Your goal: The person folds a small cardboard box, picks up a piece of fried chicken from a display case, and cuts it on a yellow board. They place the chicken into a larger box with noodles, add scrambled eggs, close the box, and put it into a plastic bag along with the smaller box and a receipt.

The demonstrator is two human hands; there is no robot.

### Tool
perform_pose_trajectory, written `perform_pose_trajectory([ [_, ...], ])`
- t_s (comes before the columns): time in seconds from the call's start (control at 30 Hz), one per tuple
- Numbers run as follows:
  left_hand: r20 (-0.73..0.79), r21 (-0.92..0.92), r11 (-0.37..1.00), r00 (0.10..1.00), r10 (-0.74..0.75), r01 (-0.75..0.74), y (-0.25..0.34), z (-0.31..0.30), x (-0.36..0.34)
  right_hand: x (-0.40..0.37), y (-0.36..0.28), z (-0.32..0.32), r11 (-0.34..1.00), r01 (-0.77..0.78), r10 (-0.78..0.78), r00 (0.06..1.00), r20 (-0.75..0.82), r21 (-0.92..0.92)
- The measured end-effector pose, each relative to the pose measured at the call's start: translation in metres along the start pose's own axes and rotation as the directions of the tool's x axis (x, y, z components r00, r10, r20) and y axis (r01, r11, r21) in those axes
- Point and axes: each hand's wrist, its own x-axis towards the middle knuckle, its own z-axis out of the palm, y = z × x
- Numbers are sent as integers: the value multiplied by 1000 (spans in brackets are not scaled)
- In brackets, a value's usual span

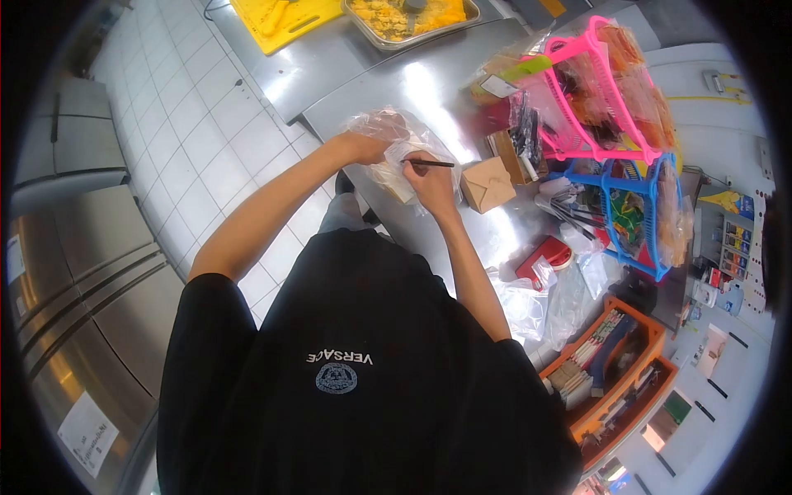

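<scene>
W/ R hand (431, 178) pinching pen (436, 164), L hand's (370, 147) grip hard to tell, we'd best keep bag (422, 139) taut, off box (487, 184) at its 4 o'clock.

black short-sleeved T-shirt (355, 445) | white VERSACE lettering (339, 357) | round grey-blue emblem (337, 379) | pale trousers (342, 214)

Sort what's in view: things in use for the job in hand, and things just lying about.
In use:
- black pen, held in the right hand
- clear plastic bag, around the left hand

Apparently just lying about:
- brown box
- yellow board
- pink basket
- blue basket
</scene>
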Motion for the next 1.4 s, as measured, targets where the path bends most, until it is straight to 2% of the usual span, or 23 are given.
perform_pose_trajectory([
  [0.13, 90, -35, 999, 995, -34, 38, 9, -17, -10, -2, -4, -1, 997, 65, -66, 998, -21, -40],
  [0.2, 136, -26, 998, 990, -45, 49, 12, -24, -13, -12, -23, -12, 999, -8, 11, 997, -77, 38],
  [0.23, 80, -53, 998, 996, -32, 36, 6, -14, -9, -20, -36, -17, 996, -42, 49, 994, -101, 79],
  [0.3, -30, -101, 995, 999, -13, 10, -12, 19, -1, -41, -42, -32, 938, 77, 16, 964, -266, 337],
  [0.37, -35, -149, 988, 998, -42, 36, -15, 30, -3, -76, -61, -61, 948, 48, 100, 894, -436, 316],
  [0.43, -44, -191, 980, 997, -68, 58, -13, 28, -4, -113, -33, -81, 882, -58, 343, 759, -553, 467],
  [0.5, -36, -235, 968, 995, -98, 86, -7, 28, -10, -147, 11, -92, 849, -307, 526, 577, -625, 431],
  [0.6, -101, -293, 953, 989, -113, 79, -2, 26, -19, -184, 104, -92, 741, -637, 632, 552, -544, 214],
  [0.67, -108, -271, 962, 992, -70, 38, 2, 17, -26, -178, 84, -86, 829, -539, 258, 605, -754, -148],
  [0.7, -107, -256, 966, 993, -49, 20, 6, 8, -32, -168, 60, -81, 801, -498, 53, 612, -789, -332],
  [0.77, -13, -386, 921, 998, -59, 50, 40, -47, -60, -136, -35, -81, 839, -516, 516, 658, -548, 171],
  [0.8, 38, -446, 892, 997, -61, 71, 54, -67, -71, -124, -49, -66, 850, -514, 500, 720, -481, 114],
  [0.83, -219, -336, 942, 971, -99, 20, 62, -71, -75, -113, -56, -57, 863, -503, 479, 778, -407, 56],
  [0.87, -468, -217, 976, 878, -101, -3, 67, -75, -79, -107, -45, -50, 861, -508, 451, 792, -412, -33],
  [0.9, -685, -95, 995, 726, -67, 2, 68, -80, -79, -101, -26, -36, 852, -510, 425, 806, -412, -120],
  [0.93, -719, -91, 995, 689, -90, 35, 54, -68, -69, -94, -24, -29, 837, -506, 396, 822, -409, -208],
  [0.97, -752, -90, 994, 650, -113, 69, 40, -56, -59, -92, -24, -35, 863, -481, 380, 821, -426, -158],
  [1.03, -635, -215, 976, 753, -172, 41, -5, -34, -54, -99, -55, -63, 899, -435, 370, 814, -448, -49],
  [1.13, -430, -454, 869, 806, -406, 196, 17, -93, -74, -88, -133, -95, 852, -517, 440, 794, -420, -84],
  [1.17, -350, -525, 811, 804, -480, 256, 23, -110, -75, -79, -145, -96, 903, -392, 256, 818, -515, -174],
  [1.23, -364, -641, 759, 825, -433, 115, 24, -122, -74, -64, -169, -86, 908, -161, -126, 775, -620, -386],
  [1.33, -369, -809, 573, 871, -325, -129, 23, -118, -58, -45, -204, -73, 993, -109, 116, 847, -519, 44],
  [1.4, -315, -893, 407, 912, -264, -191, 23, -121, -52, -36, -196, -55, 992, 33, 46, 802, -595, 122],
])
